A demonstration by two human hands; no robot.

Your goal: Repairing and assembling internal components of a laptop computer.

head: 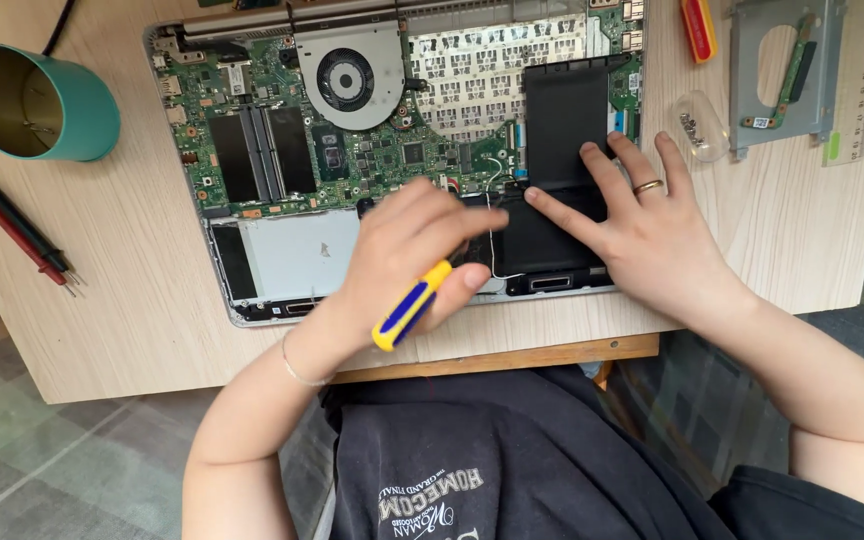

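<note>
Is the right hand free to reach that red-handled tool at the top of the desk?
Probably yes. The right hand lies flat on the black battery, holding nothing, and bare wooden desk lies between it and the red-handled tool. The left hand holds a yellow-and-blue screwdriver.

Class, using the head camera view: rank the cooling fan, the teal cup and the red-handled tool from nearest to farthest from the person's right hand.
Measured from the right hand, which rests on the black battery:
1. Red-handled tool, just above the hand at the top edge.
2. Cooling fan, up and to the left, inside the open laptop.
3. Teal cup, far left on the table.
</note>
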